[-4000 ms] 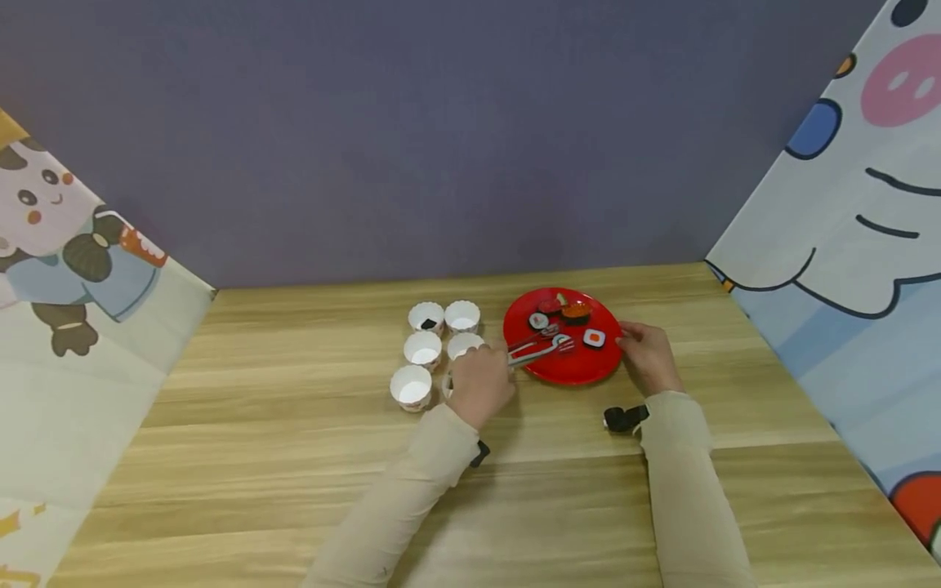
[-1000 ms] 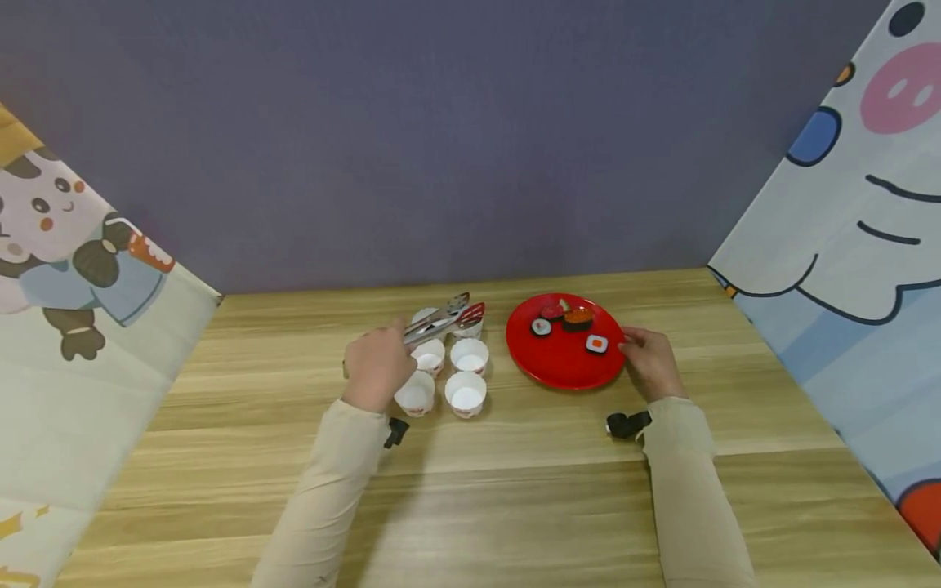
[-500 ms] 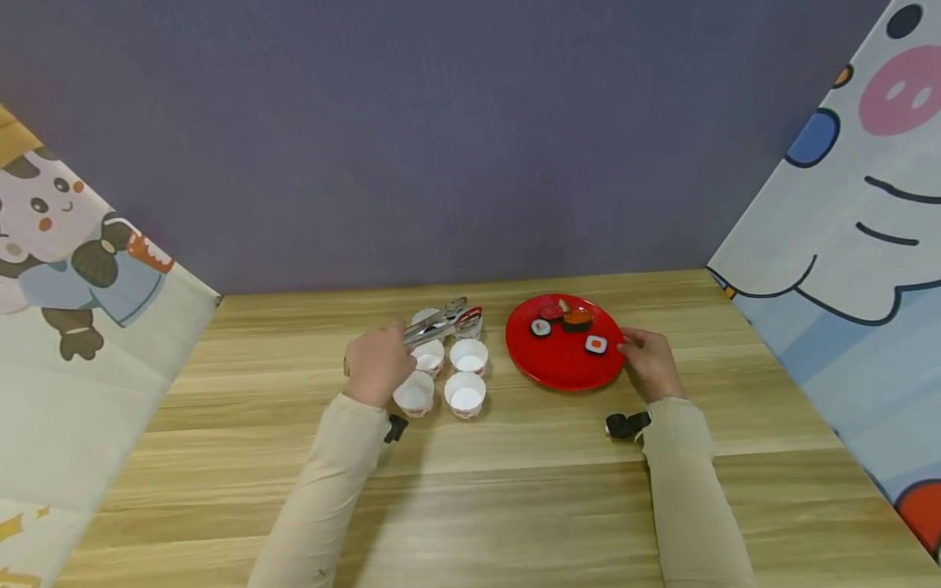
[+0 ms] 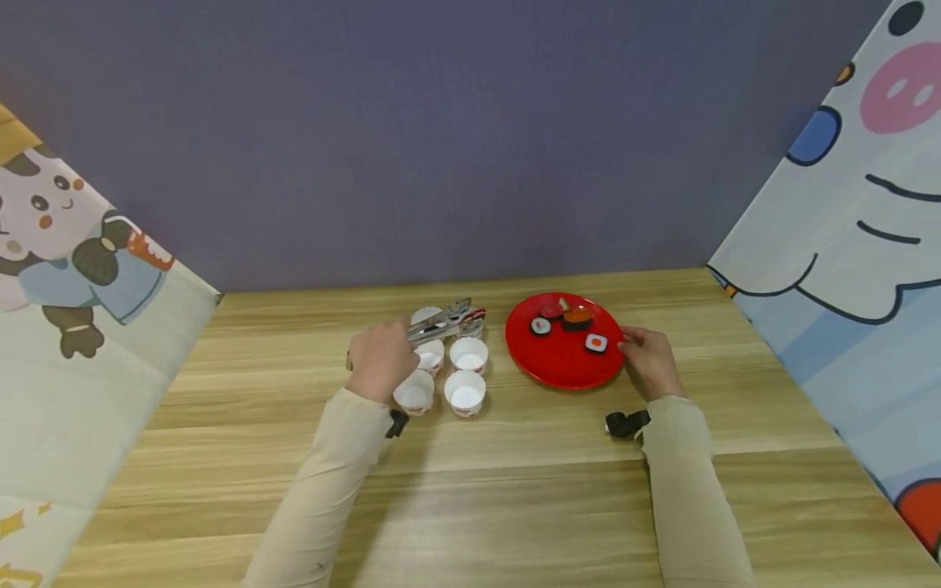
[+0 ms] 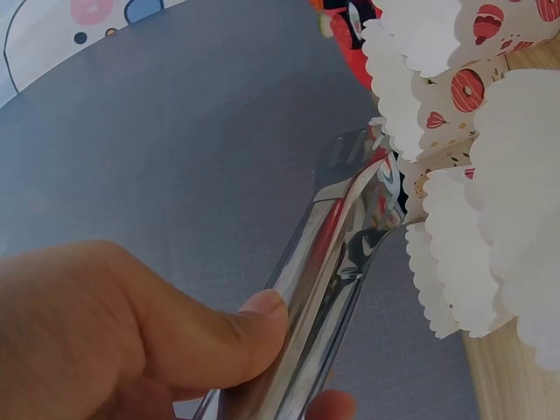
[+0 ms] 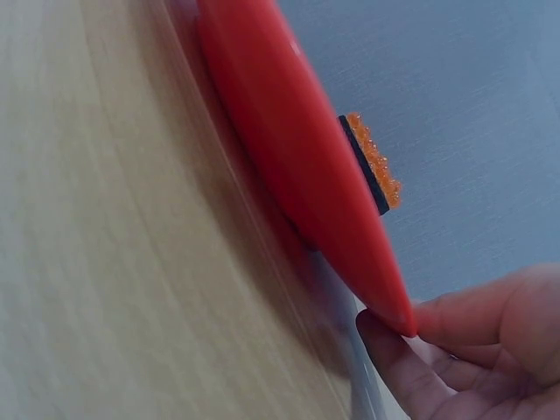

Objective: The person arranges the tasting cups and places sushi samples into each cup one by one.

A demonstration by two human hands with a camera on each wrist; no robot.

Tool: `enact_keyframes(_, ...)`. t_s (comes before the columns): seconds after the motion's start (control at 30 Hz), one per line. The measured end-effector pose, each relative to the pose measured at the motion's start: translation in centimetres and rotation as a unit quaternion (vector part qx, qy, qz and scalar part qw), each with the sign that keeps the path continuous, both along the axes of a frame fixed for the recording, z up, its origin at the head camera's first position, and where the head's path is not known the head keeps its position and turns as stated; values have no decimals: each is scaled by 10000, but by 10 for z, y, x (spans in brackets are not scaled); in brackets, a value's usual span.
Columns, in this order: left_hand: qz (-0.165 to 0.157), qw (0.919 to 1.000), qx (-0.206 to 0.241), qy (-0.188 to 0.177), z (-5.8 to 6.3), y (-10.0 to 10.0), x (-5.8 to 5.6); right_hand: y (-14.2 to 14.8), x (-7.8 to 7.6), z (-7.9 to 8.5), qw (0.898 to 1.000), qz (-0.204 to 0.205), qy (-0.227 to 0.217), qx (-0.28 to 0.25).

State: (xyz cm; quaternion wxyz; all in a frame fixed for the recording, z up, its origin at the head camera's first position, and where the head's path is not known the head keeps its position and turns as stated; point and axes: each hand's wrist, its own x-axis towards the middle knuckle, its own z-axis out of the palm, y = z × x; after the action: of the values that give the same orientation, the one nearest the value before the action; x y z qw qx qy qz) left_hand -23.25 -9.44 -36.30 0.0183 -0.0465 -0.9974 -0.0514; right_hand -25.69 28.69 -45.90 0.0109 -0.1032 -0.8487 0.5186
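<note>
My left hand grips metal tongs, thumb along one arm. The tong tips reach over the back right paper cup, and a small black-and-white piece shows at them, partly hidden. Thumb and fingers of my right hand pinch the right rim of a red plate. On that plate sit a roe-topped sushi, a round sushi roll, a roll with an orange centre and a red piece near the back.
More white paper cups stand close together: a front left cup, a front right cup, a middle right cup and others partly behind the tongs. A grey partition rises behind the wooden table.
Since the earliest frame, my left hand has carried the tongs leftward from the plate to the back cups, and one roll has left the plate. Lately the tongs barely shift; the right hand stays.
</note>
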Motion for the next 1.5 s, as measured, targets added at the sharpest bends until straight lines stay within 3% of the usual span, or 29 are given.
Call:
enact_keyframes(0.5, -50, 9996, -203, -196, 6, 2, -3, 0, -1, 1, 9998, -40, -177, -31)
enact_keyframes(1.5, -20, 9996, -229, -183, 11, 2, -2, 1, -1, 1, 9999, -20, -127, -69)
